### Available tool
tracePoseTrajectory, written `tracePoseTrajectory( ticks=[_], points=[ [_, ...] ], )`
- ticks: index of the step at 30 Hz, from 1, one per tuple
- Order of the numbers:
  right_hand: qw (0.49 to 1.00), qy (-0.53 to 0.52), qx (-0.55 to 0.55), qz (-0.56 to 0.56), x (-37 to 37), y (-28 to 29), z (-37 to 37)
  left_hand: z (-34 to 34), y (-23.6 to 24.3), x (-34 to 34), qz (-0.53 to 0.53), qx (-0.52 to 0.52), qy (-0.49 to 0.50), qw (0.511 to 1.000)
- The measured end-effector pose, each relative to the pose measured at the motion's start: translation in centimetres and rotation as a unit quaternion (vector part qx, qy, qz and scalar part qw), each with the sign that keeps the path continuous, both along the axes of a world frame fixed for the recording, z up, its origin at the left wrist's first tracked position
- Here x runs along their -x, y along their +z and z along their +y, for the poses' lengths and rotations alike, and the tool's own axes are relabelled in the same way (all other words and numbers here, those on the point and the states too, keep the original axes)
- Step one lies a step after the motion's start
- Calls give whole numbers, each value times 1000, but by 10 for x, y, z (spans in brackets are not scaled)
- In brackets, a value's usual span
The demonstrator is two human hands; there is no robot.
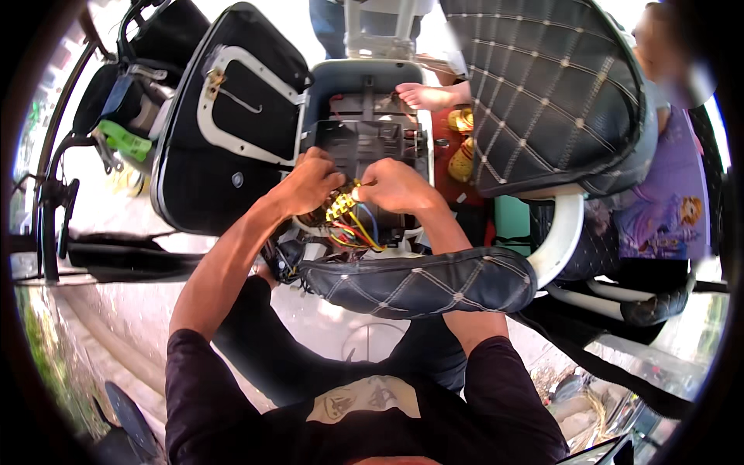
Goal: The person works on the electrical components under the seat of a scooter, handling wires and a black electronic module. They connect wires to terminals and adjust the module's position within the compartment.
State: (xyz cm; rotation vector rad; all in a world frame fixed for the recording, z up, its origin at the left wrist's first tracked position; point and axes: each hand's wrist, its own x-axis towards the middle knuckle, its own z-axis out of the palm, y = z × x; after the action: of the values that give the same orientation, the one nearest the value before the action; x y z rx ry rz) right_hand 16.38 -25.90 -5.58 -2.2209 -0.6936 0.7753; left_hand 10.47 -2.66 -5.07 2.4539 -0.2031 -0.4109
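Working: both my hands are deep in the open scooter compartment (364,132), at the wiring.
Left hand (310,182): fingers curled down onto the wire bundle (353,232), pinning it.
Right hand (395,186): pinching the yellow connector (341,205) at its top.
Done: raised seat (542,93) (quilted black) is up, wiring exposed.
Left: connector looks unseated, I judge; wires loose, nothing closed up.

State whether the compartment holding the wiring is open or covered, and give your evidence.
Open: the compartment shows bare wires, which the left hand and right hand handle.
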Motion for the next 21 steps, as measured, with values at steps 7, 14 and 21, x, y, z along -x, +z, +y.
tracePoseTrajectory(
  ticks=[7,14,21],
  points=[
    [1000,-3,20,21,6,15,0,3,13,20,44,19,31,998],
    [999,-6,30,19,3,16,-9,1,36,8,42,86,49,994],
    [1000,-22,6,5,7,13,-6,-1,34,33,-320,-37,-82,943]
  ],
)
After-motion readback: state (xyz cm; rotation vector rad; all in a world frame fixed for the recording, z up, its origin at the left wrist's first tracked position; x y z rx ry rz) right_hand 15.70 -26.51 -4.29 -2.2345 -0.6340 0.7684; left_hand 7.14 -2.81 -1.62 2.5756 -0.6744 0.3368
